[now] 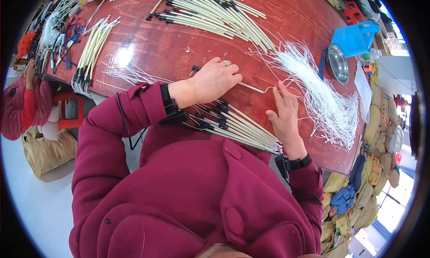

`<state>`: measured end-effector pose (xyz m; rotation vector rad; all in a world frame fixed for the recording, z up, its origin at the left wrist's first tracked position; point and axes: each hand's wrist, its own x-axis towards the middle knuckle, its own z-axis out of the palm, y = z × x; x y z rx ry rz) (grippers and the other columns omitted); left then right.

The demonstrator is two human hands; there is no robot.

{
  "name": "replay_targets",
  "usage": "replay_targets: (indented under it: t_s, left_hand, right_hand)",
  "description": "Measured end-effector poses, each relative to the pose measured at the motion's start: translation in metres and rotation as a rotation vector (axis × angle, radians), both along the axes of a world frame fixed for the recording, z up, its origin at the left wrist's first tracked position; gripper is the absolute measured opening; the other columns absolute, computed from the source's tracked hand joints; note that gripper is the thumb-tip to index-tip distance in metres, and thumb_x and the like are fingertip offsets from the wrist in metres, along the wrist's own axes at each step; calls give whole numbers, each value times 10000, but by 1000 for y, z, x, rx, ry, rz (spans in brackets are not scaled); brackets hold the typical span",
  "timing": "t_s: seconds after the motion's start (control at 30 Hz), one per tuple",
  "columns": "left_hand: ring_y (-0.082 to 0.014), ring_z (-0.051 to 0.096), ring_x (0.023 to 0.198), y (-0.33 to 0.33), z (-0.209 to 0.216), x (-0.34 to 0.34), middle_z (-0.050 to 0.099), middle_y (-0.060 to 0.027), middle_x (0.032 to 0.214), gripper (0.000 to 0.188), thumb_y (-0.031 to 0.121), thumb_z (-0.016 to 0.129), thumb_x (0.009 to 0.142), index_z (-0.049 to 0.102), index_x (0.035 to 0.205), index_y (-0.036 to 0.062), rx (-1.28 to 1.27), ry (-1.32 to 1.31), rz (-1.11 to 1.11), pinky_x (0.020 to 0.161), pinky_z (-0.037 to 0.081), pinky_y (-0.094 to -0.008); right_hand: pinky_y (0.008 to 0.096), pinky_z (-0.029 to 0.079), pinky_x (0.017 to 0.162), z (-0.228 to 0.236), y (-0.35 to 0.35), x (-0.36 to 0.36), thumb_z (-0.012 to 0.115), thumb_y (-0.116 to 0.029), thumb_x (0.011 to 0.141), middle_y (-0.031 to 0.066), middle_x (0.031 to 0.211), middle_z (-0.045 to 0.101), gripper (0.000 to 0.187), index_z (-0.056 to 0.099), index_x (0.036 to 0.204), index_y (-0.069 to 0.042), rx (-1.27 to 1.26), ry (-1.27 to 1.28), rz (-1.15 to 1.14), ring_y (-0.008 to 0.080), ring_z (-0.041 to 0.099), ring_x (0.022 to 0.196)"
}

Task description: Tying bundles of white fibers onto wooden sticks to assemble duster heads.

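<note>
My left hand [214, 82] is closed over a thin cream-coloured stick [251, 87], which pokes out past the fingers on the right. Beyond the wrist a small black piece [195, 68] shows, seemingly at its other end. From the stick's right tip a thin white string runs toward my right hand [286, 117]. The fingers of that hand are stretched out and the thumb stands apart; the string passes by its fingertips. Close to my body lies a row of cream sticks with black ends [251, 127]. A large heap of white strings [309, 74] spreads to the right of my right hand.
More black-ended sticks [215, 16] lie at the far side of the red table [286, 11]. Another bundle [95, 45] rests on the left, near loose white strands [130, 72]. At right stand a metal bowl [337, 64] and a blue plastic container [356, 37]. Another person's sleeve [29, 101] shows far left.
</note>
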<state>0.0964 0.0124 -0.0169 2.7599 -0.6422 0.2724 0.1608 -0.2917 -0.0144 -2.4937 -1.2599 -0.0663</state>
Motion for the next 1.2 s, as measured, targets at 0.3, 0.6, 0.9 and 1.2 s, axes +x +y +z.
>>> replay_targets:
  t_s: [0.3,0.6,0.9,1.2]
  left_hand:
    - [-345,638,882,55,14,-63,642,-98,874,206,165,791,837,634,918,59,-214,117,567,763,501,-452]
    - [-362,646,873,48,-8,-65,647,-125,871,206,149,784,848,612,895,46,-209,43,545,754,506,-462]
    - [-380,646,864,44,-9,-61,649,-146,887,158,131,731,888,607,922,40,-267,83,615,745,512,-472]
    - [-386,651,822,64,-23,-59,653,-145,893,133,132,695,926,607,915,32,-44,64,663,717,521,-479]
  right_hand:
    - [465,398,1092,18,29,11,772,-302,880,153,1534,493,633,589,1425,-37,71,39,10,360,506,1263]
    - [429,449,937,3,69,16,798,-100,802,68,1241,627,322,709,1111,-89,146,-63,237,291,569,1110]
    - [403,442,827,2,72,21,777,-64,798,21,997,661,179,669,933,-109,170,-52,219,246,588,970]
    - [395,437,794,-3,74,19,764,-27,767,28,912,640,175,643,871,-98,175,-96,184,249,586,909]
